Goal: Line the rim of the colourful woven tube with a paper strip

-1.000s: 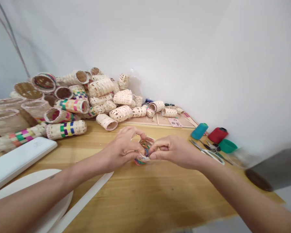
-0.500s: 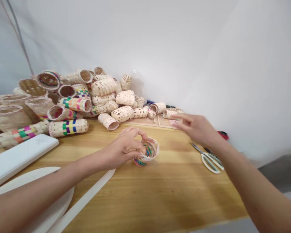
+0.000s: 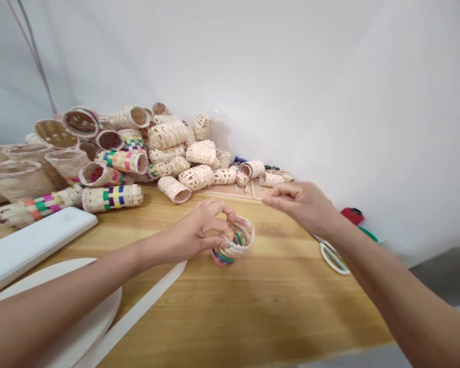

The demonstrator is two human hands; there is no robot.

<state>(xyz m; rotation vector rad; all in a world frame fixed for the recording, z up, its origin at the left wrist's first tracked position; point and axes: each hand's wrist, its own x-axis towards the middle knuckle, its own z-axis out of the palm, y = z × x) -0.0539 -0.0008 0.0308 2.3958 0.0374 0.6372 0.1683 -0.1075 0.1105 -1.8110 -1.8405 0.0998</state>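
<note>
A small woven basket [image 3: 233,250] with coloured strands and a pale rim rests tilted on the wooden table, its opening towards the upper right. My left hand [image 3: 205,230] pinches its rim, with fingertips reaching inside. To the right and higher up, my right hand [image 3: 297,202] is raised over the table with thumb and index finger pressed together. A faint thin thread seems to hang near those fingertips; what they grip is too small to make out.
Many woven baskets [image 3: 168,135] are piled at the back left. Scissors [image 3: 333,258] lie under my right forearm, near a red spool [image 3: 351,215]. A white box-like device [image 3: 42,243], a round white board [image 3: 111,306] and a pale strip [image 3: 145,306] are on the left.
My right hand has moved slightly left and its fingers have drawn closer together. My left hand still grips the basket rim. The whole view has shifted a little.
</note>
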